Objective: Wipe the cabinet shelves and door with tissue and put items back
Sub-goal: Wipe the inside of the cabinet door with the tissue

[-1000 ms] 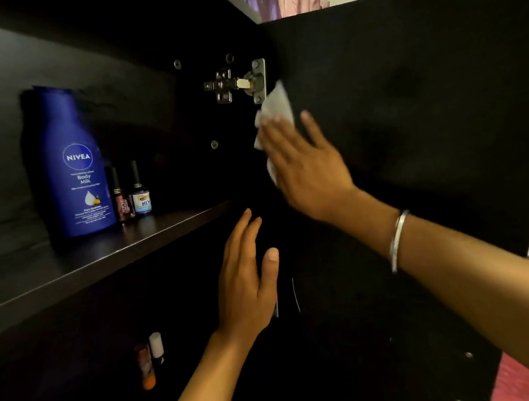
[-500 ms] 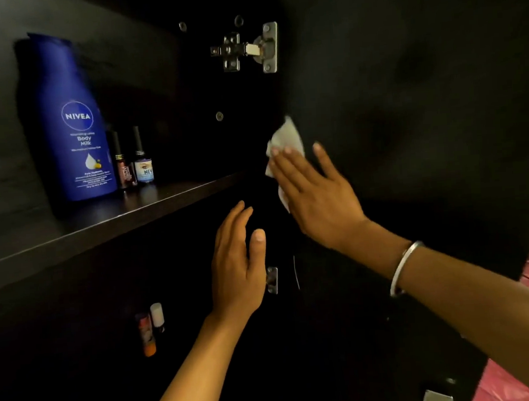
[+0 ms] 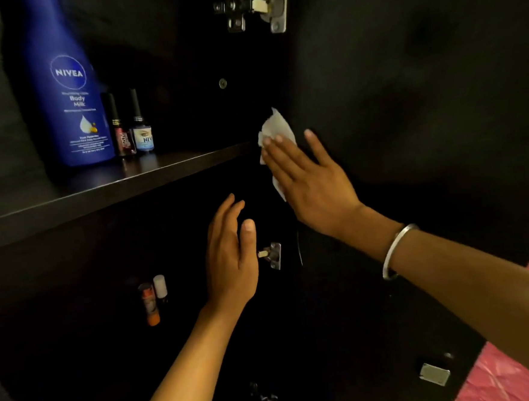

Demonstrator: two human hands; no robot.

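Head view: the tissue [image 3: 275, 129] is pressed flat against the inner face of the open cabinet door [image 3: 407, 112] by the right hand [image 3: 310, 183], at the door's hinge edge and level with the front edge of the upper shelf [image 3: 106, 192]. The right grip is open, fingers straight and spread over the tissue, which is held only by pressure and not pinched. The left hand [image 3: 229, 259] is raised just below and to the shelf side of the tissue, its grip open and relaxed, with nothing held; whether it touches any surface cannot be told.

Relative to the upper shelf, a blue lotion bottle [image 3: 67, 88] and two small bottles [image 3: 131, 128] are seen standing on it, well back from the door. Two small items [image 3: 154, 295] are seen below it in the dark lower compartment. An upper hinge [image 3: 253, 8] is fixed above the shelf level, and a lower hinge [image 3: 271, 254] below it, just beside the left thumb.

Risks noted: since the tissue is merely pressed, it could slip or bunch if pressure is eased. A downward stroke along the hinge edge could snag and tear the tissue on the lower hinge. The door could swing under the push, as no steadying hold on it is evident
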